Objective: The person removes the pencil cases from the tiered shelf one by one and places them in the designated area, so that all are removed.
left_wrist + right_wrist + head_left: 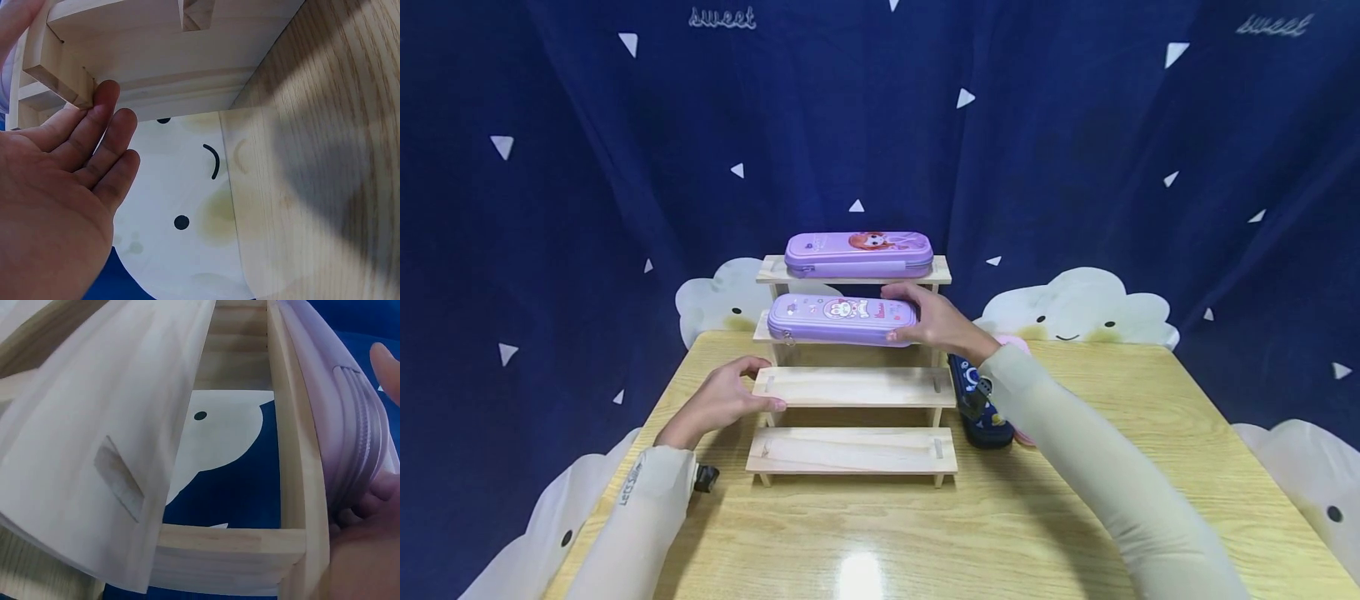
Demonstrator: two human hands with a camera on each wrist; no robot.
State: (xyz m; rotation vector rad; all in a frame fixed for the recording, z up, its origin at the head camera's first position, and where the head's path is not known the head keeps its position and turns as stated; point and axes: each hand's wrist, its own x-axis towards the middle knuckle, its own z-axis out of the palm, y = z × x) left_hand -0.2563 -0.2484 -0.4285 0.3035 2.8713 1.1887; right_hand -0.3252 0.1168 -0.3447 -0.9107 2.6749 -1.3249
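Note:
A tiered wooden stand [850,387] is on the table. On its third tier from the bottom lies a lilac pencil case [842,311] with a cartoon print; my right hand [936,321] grips its right end, thumb at the front. The right wrist view shows the zipped end of that case on the shelf, partly in my fingers. Along the top tier lies another purple pencil case [857,255] with a red-haired figure. My left hand [730,396] pinches the left end of the second tier, thumb above; its other fingers [109,150] touch the wood from below.
Right of the stand are a dark blue pencil case [988,435] with space prints and a pink item [1026,439], both partly behind my right arm. The wooden table [820,533] reaches back to cloud-shaped panels [1075,304] and a navy curtain [1075,167].

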